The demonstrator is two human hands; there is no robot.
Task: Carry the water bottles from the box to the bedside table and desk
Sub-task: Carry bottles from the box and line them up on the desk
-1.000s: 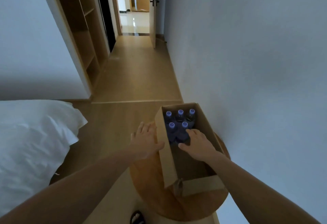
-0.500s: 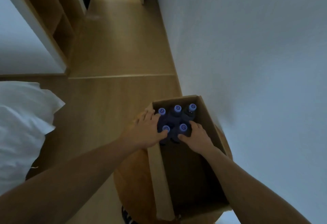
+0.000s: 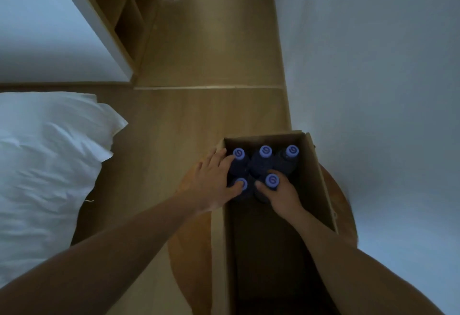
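— At the far end of the cardboard box (image 3: 321, 178), what do you have?

— I have five water bottles (image 3: 261, 165) with purple caps, all upright: three in the back row and two in front of them. The box stands on a round wooden table (image 3: 189, 252), just beside the wall (image 3: 373, 90).

— How is your right hand?

— My right hand (image 3: 281, 195) is inside the box. Its fingers and thumb are curled round the neck of the near right bottle (image 3: 271, 180), just under the cap.

— And the left one?

— My left hand (image 3: 211, 185) reaches over the left side of the box. The fingers are almost straight, and their tips touch the back left bottle (image 3: 239, 165). The thumb lies on the cap of the near left bottle (image 3: 243, 182). This hand is not closed round anything.

— Is the near right bottle lifted?

— I cannot tell.
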